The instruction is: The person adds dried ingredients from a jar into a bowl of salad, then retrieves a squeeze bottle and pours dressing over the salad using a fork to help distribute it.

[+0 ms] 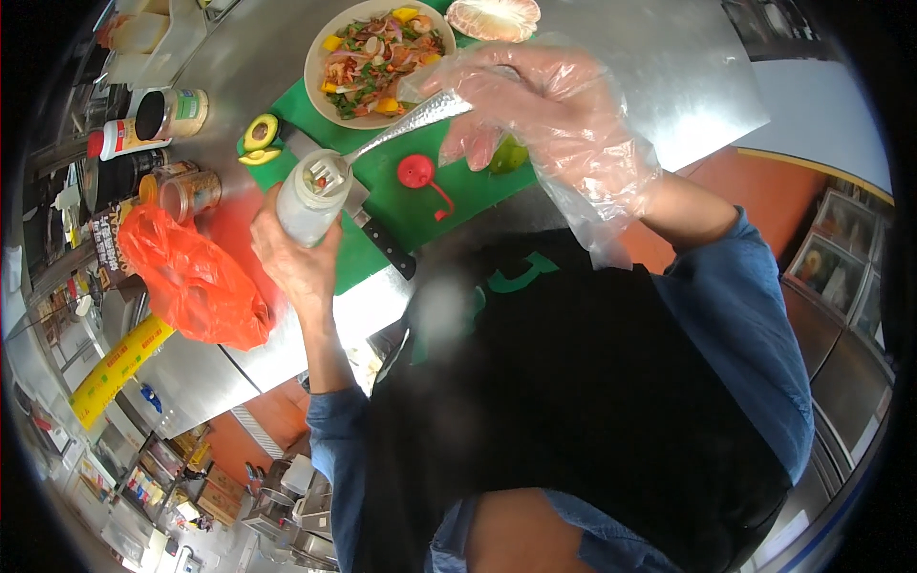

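Observation:
My bare left hand (297, 261) is wrapped around a translucent plastic squeeze bottle (309, 215), held with its open mouth facing up. My right hand (555, 107), in a clear disposable glove, grips the hammered metal handle of a fork (412, 125). The fork's tines lie at the bottle's mouth, over some small bits of food; how deep they reach is unclear. Below both hands is a green cutting board (369, 247). On it are a red bottle cap with a strap (415, 172), a black-handled knife (387, 247), a cut avocado (260, 134) and a green fruit (509, 155) partly behind my glove.
A bowl of shrimp salad (383, 64) stands at the board's far side, beside a peeled pomelo piece (494, 18). Several jars, one a black-lidded jar (172, 114), line the left. Nearer lie a red plastic bag (197, 286) and a yellow roll (122, 369) on the steel counter (193, 379).

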Motion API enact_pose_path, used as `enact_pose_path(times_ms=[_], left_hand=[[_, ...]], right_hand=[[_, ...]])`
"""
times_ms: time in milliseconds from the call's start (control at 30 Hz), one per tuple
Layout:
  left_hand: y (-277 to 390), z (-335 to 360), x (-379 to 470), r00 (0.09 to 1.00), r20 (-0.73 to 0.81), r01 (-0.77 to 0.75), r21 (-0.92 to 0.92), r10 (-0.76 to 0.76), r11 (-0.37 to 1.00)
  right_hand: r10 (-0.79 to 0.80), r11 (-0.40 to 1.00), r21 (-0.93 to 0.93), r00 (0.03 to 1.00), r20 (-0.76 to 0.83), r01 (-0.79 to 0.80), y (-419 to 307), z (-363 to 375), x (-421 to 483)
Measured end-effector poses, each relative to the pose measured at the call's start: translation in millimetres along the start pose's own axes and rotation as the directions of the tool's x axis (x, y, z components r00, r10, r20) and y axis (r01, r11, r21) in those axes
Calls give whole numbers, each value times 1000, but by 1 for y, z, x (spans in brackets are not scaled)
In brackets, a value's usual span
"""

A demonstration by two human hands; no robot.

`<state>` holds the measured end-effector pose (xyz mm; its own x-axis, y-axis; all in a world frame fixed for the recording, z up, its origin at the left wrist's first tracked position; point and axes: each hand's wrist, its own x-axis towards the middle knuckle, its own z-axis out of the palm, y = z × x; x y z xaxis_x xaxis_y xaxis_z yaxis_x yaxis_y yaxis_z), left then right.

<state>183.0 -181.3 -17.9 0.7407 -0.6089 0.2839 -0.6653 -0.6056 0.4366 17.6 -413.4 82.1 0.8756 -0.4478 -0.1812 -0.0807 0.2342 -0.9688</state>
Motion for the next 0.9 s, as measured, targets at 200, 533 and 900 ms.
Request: enact_pose_path(times_ms=[200, 533, 900], left_hand=[[-2, 2, 5, 998, -25, -64, 14, 64, 998], [-27, 10, 11, 990, -22, 135, -49, -137, 990], [-44, 26, -23, 927, -47, 314, -443, -372, 840]], right_hand=[[88, 993, -73, 994, -72, -93, -12, -10, -1], [-183, 943, 268, 981, -69, 195, 23, -53, 25], [-418, 858, -378, 901, -120, 348, 78, -43, 94]])
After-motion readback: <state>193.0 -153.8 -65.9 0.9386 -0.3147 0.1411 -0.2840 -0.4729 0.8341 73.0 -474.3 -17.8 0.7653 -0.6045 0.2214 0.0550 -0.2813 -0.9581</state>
